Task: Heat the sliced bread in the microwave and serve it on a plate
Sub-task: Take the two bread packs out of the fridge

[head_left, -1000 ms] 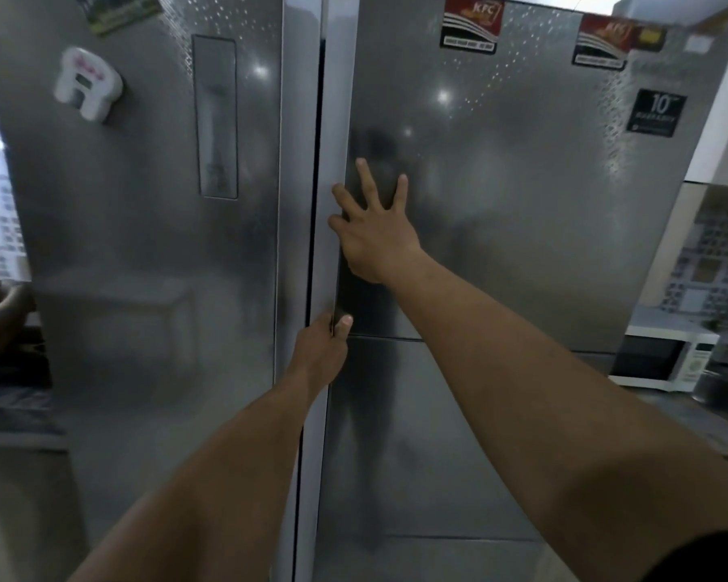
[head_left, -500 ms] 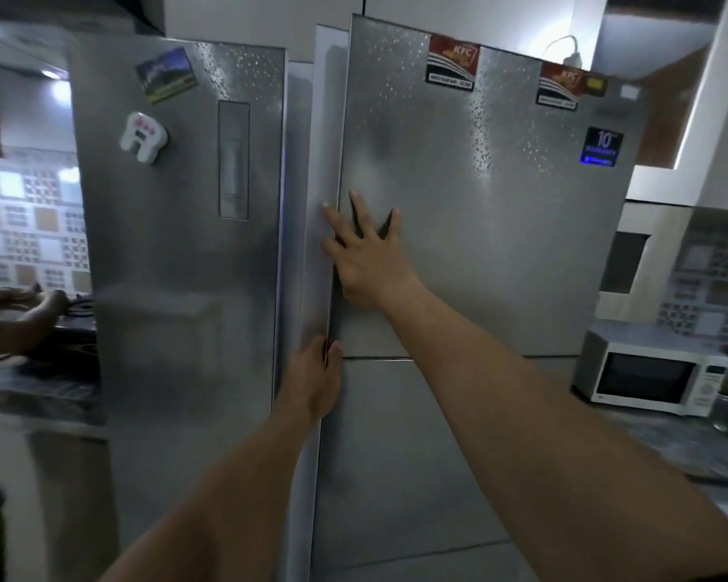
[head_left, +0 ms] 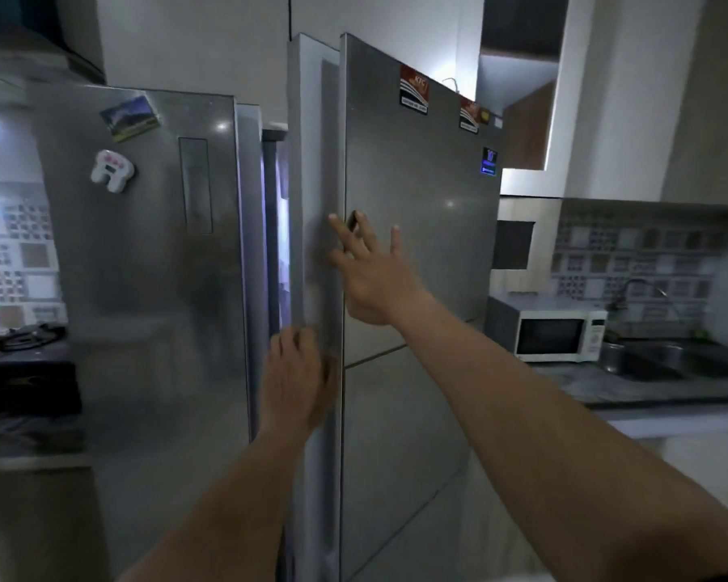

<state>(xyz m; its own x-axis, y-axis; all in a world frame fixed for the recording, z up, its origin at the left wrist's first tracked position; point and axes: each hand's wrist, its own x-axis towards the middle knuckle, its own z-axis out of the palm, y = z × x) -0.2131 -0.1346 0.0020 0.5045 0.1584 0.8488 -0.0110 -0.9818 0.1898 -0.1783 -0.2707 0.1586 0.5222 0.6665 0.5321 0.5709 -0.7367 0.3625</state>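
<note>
At the fridge door (head_left: pixel 417 254) edge: left hand (head_left: pixel 299 375) grips it, right hand (head_left: pixel 375 275) spread, empty; lit gap (head_left: pixel 283 245) lies left, nearer left hand.

Fridge: left door (head_left: pixel 152 266) and right door (head_left: pixel 417 245) side by side, gap between. Magnets (head_left: pixel 112 170) on upper left door. Stickers (head_left: pixel 413 89) along top of right door. Left hand (head_left: pixel 299 380) on right door's inner edge, right hand (head_left: pixel 370 270) above it. Stove (head_left: pixel 22 342) left of fridge. Microwave (head_left: pixel 560 334) on surface (head_left: pixel 606 384) right of fridge; sink (head_left: pixel 665 363) right of microwave.
</note>
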